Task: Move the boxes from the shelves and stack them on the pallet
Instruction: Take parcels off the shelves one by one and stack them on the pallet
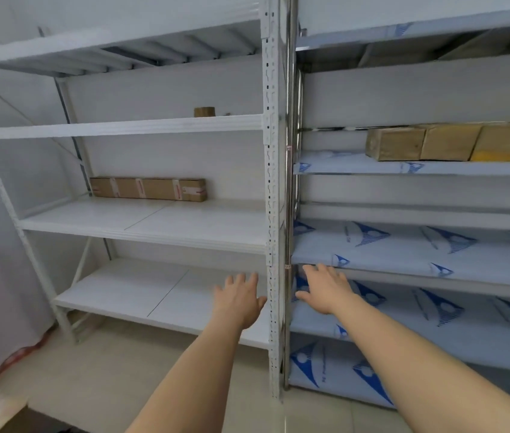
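A long box (148,189) lies flat at the back of the white rack (274,182), on its middle shelf (141,225), left of the rack's right post. It is brown card with red and white tape bands across it. Right of that post, on the neighbouring rack (419,167), a row of boxes (453,144) stands side by side on a shelf a little higher than the long box, touching one another; the row runs out of view at the right edge. One shelf above the long box, near the post, sits a tape roll (204,111), small and brown.

Both hands are stretched forward with straight, spread fingers, holding nothing. The left hand (241,300) hangs in front of the white rack's lower shelf (128,300), just left of the post. The right hand (325,287) is just right of the post, its fingertips at the front edge of a shelf of the neighbouring rack; whether they touch it cannot be told. That rack's shelves are covered in a pale film (403,248) printed with blue triangular marks.

Below the racks is a tiled floor (116,370).
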